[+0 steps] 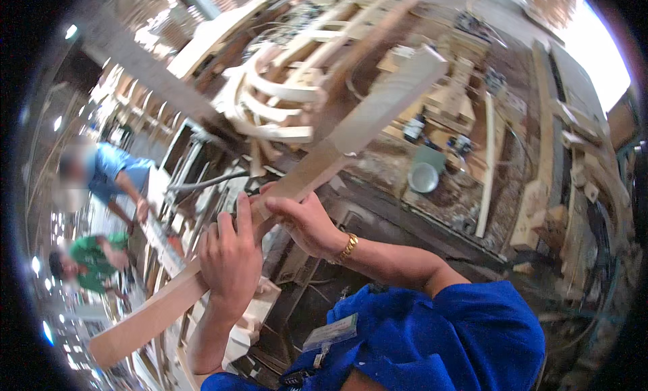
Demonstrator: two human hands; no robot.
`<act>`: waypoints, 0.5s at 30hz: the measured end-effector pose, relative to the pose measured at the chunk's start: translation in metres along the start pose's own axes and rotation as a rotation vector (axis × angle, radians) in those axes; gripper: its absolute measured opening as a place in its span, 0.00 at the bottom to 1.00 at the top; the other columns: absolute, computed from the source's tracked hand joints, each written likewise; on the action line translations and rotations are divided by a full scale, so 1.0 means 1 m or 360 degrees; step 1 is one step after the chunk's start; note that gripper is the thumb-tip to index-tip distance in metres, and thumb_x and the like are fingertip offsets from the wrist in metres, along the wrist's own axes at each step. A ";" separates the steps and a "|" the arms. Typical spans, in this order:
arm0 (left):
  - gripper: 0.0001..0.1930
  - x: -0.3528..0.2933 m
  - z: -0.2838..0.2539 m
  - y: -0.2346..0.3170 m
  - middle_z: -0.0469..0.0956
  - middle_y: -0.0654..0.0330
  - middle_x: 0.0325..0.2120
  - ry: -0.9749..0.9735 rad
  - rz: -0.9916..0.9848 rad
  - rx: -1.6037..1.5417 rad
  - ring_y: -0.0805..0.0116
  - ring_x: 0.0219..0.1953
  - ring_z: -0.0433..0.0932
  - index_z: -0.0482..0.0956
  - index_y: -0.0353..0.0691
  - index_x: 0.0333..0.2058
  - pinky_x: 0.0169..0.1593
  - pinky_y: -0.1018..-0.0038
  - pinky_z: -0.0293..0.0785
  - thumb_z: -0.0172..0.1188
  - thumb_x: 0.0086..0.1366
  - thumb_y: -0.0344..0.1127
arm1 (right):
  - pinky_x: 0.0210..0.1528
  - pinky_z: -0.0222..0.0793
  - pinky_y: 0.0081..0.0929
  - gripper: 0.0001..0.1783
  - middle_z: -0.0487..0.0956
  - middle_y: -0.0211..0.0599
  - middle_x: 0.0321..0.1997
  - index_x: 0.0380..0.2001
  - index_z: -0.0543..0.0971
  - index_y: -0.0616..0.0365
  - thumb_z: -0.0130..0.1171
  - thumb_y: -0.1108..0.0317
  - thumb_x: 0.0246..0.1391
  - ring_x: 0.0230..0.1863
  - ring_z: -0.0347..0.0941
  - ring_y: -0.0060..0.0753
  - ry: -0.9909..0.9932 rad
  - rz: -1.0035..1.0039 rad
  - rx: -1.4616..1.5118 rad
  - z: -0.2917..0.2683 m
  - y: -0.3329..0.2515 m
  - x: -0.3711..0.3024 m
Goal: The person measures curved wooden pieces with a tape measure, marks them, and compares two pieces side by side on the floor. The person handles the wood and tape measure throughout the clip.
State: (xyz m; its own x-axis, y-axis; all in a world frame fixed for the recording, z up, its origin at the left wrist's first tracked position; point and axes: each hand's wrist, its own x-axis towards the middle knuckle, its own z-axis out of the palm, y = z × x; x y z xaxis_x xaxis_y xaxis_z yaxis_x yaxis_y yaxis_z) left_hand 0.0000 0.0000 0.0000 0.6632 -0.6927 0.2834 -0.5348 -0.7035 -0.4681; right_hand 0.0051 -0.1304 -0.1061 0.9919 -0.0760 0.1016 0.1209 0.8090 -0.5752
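The long wooden piece (pixel 305 170) lies slantwise before your body, its far end toward the worktable (pixel 386 178); your right hand (pixel 310 226) grasps it at the edge, your left hand (pixel 231 259) lies across it, but whether this one grips, I cannot tell. It seems already cut to shape; which work is left, the view does not show.

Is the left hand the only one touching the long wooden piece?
No, the left hand and the right hand are both on the long wooden piece.
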 end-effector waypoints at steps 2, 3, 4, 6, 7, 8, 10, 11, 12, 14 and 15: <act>0.29 0.031 -0.004 0.028 0.71 0.58 0.31 -0.0119 0.0104 0.0080 0.59 0.30 0.78 0.69 0.41 0.60 0.38 0.66 0.74 0.60 0.59 0.33 | 0.53 0.73 0.31 0.20 0.80 0.40 0.47 0.48 0.73 0.63 0.60 0.61 0.58 0.50 0.77 0.35 0.0208 0.0016 0.0188 -0.024 -0.019 0.003; 0.28 0.045 -0.005 0.040 0.72 0.58 0.32 -0.0176 0.0166 0.0087 0.60 0.31 0.78 0.69 0.39 0.60 0.38 0.67 0.73 0.58 0.60 0.32 | 0.47 0.73 0.30 0.19 0.79 0.37 0.42 0.46 0.74 0.62 0.61 0.61 0.56 0.43 0.75 0.32 0.0259 -0.0008 0.0289 -0.033 -0.026 0.003; 0.27 0.056 -0.005 0.050 0.72 0.58 0.32 -0.0155 0.0210 0.0053 0.60 0.32 0.78 0.69 0.39 0.59 0.39 0.66 0.74 0.57 0.60 0.32 | 0.41 0.72 0.29 0.17 0.78 0.34 0.38 0.43 0.75 0.60 0.62 0.61 0.55 0.37 0.73 0.29 0.0353 0.0021 0.0379 -0.041 -0.030 0.004; 0.24 0.070 -0.004 0.068 0.74 0.57 0.33 -0.0070 0.0392 0.0017 0.59 0.33 0.78 0.70 0.38 0.57 0.40 0.66 0.74 0.57 0.60 0.31 | 0.35 0.73 0.30 0.14 0.76 0.34 0.33 0.40 0.74 0.60 0.59 0.63 0.55 0.31 0.73 0.29 0.0424 0.0028 0.0542 -0.058 -0.039 0.004; 0.22 0.073 -0.004 0.073 0.74 0.56 0.35 0.0031 0.0553 0.0010 0.59 0.33 0.79 0.72 0.38 0.55 0.42 0.67 0.74 0.57 0.60 0.30 | 0.36 0.73 0.31 0.14 0.76 0.35 0.34 0.40 0.74 0.60 0.58 0.63 0.55 0.32 0.74 0.30 0.0545 0.0138 0.0590 -0.065 -0.041 0.010; 0.20 0.074 -0.002 0.076 0.75 0.55 0.36 0.0142 0.0709 -0.0006 0.58 0.33 0.79 0.74 0.38 0.53 0.43 0.67 0.75 0.57 0.61 0.30 | 0.36 0.74 0.32 0.14 0.76 0.37 0.35 0.40 0.73 0.61 0.57 0.63 0.55 0.33 0.75 0.32 0.0556 0.0163 0.0644 -0.073 -0.046 0.016; 0.18 0.061 0.007 0.076 0.78 0.54 0.38 0.0110 0.1147 -0.0734 0.54 0.37 0.79 0.77 0.37 0.48 0.44 0.65 0.76 0.61 0.57 0.31 | 0.42 0.76 0.36 0.15 0.76 0.41 0.36 0.38 0.72 0.64 0.55 0.62 0.54 0.37 0.77 0.38 0.0561 0.0392 0.0484 -0.098 -0.057 0.013; 0.17 0.048 0.014 0.075 0.79 0.53 0.39 -0.0004 0.1361 -0.1083 0.52 0.38 0.79 0.79 0.37 0.45 0.44 0.64 0.77 0.63 0.56 0.31 | 0.46 0.77 0.40 0.17 0.76 0.40 0.36 0.40 0.71 0.62 0.56 0.60 0.53 0.38 0.77 0.39 0.0616 0.0297 0.0613 -0.102 -0.055 0.014; 0.14 0.033 0.022 0.072 0.80 0.52 0.37 -0.0368 0.1313 -0.1559 0.53 0.39 0.80 0.80 0.36 0.42 0.45 0.63 0.77 0.63 0.56 0.30 | 0.47 0.77 0.42 0.18 0.76 0.39 0.36 0.41 0.71 0.60 0.57 0.59 0.53 0.38 0.77 0.39 0.0756 0.0338 0.0616 -0.109 -0.056 0.016; 0.12 0.020 0.053 0.053 0.82 0.51 0.34 -0.1002 0.1001 -0.1978 0.55 0.38 0.82 0.81 0.35 0.41 0.46 0.63 0.78 0.62 0.58 0.28 | 0.44 0.78 0.47 0.18 0.76 0.37 0.36 0.41 0.71 0.55 0.59 0.57 0.51 0.37 0.77 0.40 0.0836 0.0318 0.0641 -0.121 -0.061 0.018; 0.11 0.025 0.077 0.044 0.82 0.51 0.33 -0.1133 0.0779 -0.1984 0.56 0.37 0.82 0.81 0.34 0.42 0.47 0.62 0.78 0.61 0.60 0.27 | 0.42 0.79 0.42 0.18 0.76 0.37 0.36 0.39 0.71 0.56 0.60 0.58 0.50 0.37 0.78 0.40 0.0878 0.0352 0.0636 -0.125 -0.062 0.016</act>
State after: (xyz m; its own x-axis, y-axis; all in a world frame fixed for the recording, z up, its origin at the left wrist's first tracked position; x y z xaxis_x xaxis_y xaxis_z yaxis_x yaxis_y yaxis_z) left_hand 0.0332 -0.0358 -0.0781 0.2063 -0.9289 -0.3075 -0.6171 -0.3674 0.6959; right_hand 0.0183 -0.2546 -0.1707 0.8792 -0.0836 -0.4691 -0.0042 0.9831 -0.1830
